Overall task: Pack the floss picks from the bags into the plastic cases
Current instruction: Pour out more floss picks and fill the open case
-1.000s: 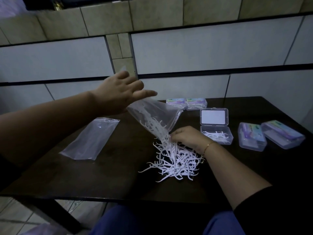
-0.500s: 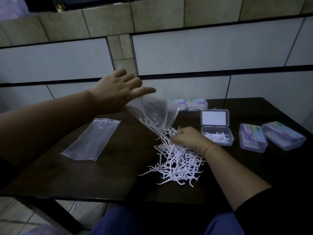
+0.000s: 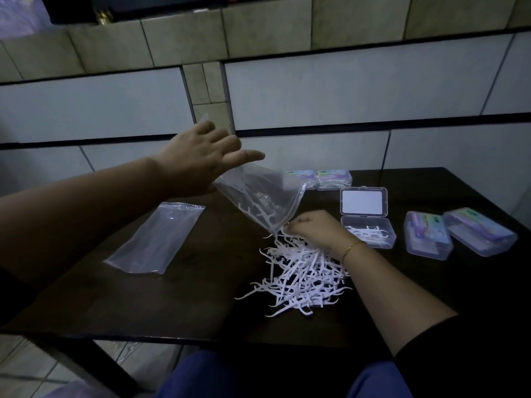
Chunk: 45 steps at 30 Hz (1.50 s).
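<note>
Over the bench [image 3: 178,305], a bag [image 3: 260,198] tips picks [image 3: 301,271] into a pile.
Left hand [image 3: 198,162] pinches the bag's bottom; right hand [image 3: 313,229], fingers curled, grips its mouth beside the open case [image 3: 369,229].

I see white floss picks [image 3: 301,271] on my dark brown worktop [image 3: 172,305], clear bags [image 3: 155,239], transparent cases [image 3: 370,231] with purple-green labels, and a gold bracelet [image 3: 352,248].

left hand [image 3: 198,159] raised, fingers spread; right hand [image 3: 314,229] seemingly curled low.
</note>
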### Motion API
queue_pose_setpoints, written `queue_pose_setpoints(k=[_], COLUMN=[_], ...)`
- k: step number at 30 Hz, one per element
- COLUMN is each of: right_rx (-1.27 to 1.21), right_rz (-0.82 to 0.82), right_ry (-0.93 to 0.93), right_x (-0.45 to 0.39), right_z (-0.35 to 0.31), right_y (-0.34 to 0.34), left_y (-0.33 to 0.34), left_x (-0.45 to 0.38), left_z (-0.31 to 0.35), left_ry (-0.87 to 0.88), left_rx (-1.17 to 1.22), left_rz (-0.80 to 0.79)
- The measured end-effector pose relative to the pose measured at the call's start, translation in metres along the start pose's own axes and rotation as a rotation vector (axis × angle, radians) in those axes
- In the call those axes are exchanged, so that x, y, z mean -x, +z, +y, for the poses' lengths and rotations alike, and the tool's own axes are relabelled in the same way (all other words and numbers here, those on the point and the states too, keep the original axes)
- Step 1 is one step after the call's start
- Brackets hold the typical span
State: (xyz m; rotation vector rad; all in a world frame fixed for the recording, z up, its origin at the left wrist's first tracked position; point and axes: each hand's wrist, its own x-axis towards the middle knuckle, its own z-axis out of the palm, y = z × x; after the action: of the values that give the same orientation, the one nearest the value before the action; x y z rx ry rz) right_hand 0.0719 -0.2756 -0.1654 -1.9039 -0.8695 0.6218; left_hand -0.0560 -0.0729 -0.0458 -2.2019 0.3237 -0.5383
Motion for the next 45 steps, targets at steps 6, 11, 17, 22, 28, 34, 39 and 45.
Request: queue_pose_setpoints(k=[6, 11, 17, 22, 28, 34, 39, 45], right_rx=[0.024, 0.036, 0.038, 0.021, 0.175, 0.351, 0.683, 0.852], right_rz=[0.065, 0.065, 0.14, 0.164, 0.122, -0.052, -0.209, -0.214], right_ry=[0.017, -0.002, 0.019, 0.006, -0.097, -0.204, -0.281, -0.283], right_x=[0.0, -0.001, -0.007, -0.018, 0.004, 0.06, 0.084, 0.072], right_z=[0.011, 0.012, 0.016, 0.007, 0.001, 0.033, 0.064, 0.068], right_y=[-0.005, 0.001, 0.021, 0.04, 0.011, -0.017, -0.015, -0.009], left_y=[0.01, 0.032, 0.058, 0.065, 0.044, 0.013, 0.003, 0.023], left_x=[0.019, 0.045, 0.069, 0.07, 0.059, 0.03, 0.015, 0.013], left_z=[0.009, 0.045, 0.065, 0.062, 0.074, 0.126, 0.193, 0.21], left_ry=[-0.156, -0.441, -0.531, -0.544, -0.594, -0.555, -0.351, -0.382], left_rx=[0.087, 0.552, 0.757, 0.714, 0.763, 0.679, 0.898, 1.016], left_rz=[-0.177, -0.56, -0.798, -0.837, -0.685, -0.4, -0.352, -0.412])
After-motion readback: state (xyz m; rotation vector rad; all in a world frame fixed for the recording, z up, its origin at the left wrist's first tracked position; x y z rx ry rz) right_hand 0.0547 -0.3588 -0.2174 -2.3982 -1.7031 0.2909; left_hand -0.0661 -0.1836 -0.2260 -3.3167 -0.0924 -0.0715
